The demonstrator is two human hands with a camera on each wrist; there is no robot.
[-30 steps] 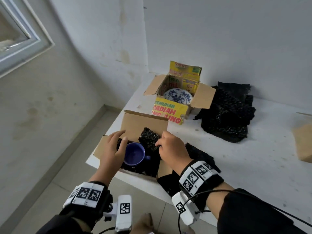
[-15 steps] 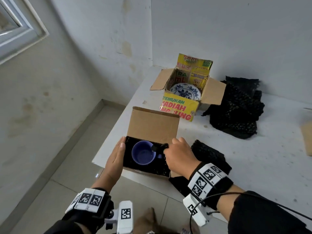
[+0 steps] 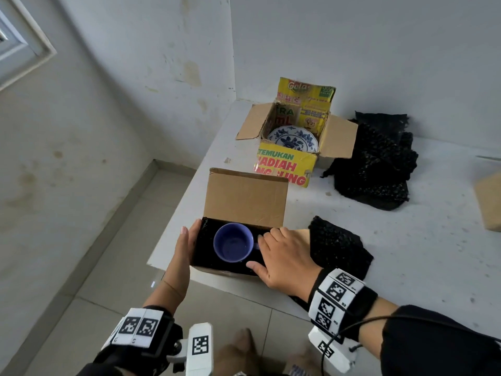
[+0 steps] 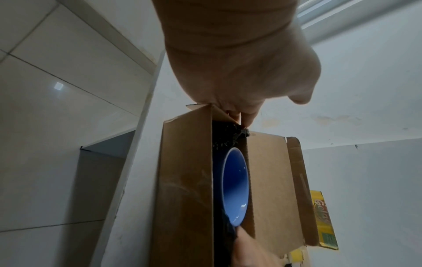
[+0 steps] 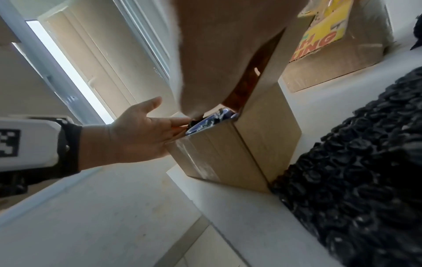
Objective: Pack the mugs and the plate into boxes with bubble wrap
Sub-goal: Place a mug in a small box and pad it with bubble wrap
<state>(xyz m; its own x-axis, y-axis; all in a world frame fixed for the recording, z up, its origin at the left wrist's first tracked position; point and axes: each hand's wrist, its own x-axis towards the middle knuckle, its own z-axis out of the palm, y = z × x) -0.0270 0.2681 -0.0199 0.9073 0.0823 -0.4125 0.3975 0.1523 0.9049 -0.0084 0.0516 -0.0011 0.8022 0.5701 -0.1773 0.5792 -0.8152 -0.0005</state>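
Observation:
A blue mug (image 3: 233,245) stands upright in an open brown box (image 3: 245,198) at the table's near left corner, with black bubble wrap (image 3: 203,240) packed around it. My left hand (image 3: 184,248) lies flat with straight fingers against the box's left side; in the right wrist view this left hand (image 5: 141,133) touches the box's top edge. My right hand (image 3: 284,256) rests spread over the box's right end, fingers toward the mug's handle, thumb along the front rim. A blue-patterned plate (image 3: 292,138) lies in the yellow printed box (image 3: 284,166) behind.
A pile of black bubble wrap (image 3: 374,164) lies right of the yellow box. A smaller piece of wrap (image 3: 336,245) sits just right of the brown box, under my right wrist. Another brown box (image 3: 489,202) shows at the right edge. The table (image 3: 406,253) ends at the box's left.
My right hand tucked a piece of black wrap into the box beside the mug and now lies flat. My left hand slid from the mug's rim to the box's outer left side.

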